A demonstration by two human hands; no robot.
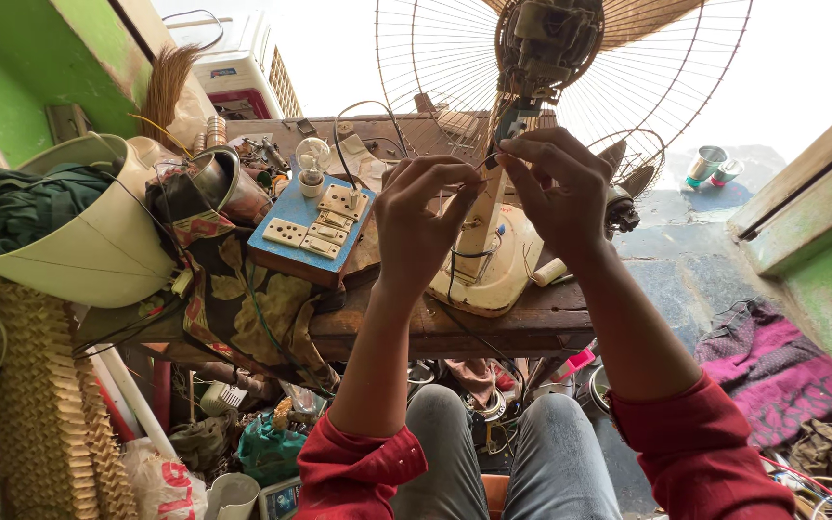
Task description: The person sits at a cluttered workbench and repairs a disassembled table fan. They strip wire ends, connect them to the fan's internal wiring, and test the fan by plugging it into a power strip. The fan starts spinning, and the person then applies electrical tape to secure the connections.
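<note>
My left hand (421,217) and my right hand (556,188) are raised close together above a wooden workbench (532,323). Both pinch the ends of a thin wire (486,162) between thumb and fingertips. The wire runs down toward the cream base (493,274) of a pedestal fan (551,58). The fan stands on the bench with its wire guard and bare motor behind my hands. My sleeves are red.
A blue switchboard (308,229) with sockets and a clear bulb (312,159) lies left of my hands on patterned cloth. A cream tub (89,231) of cloth sits far left. Clutter fills the floor under the bench. Pink fabric (772,371) lies at right.
</note>
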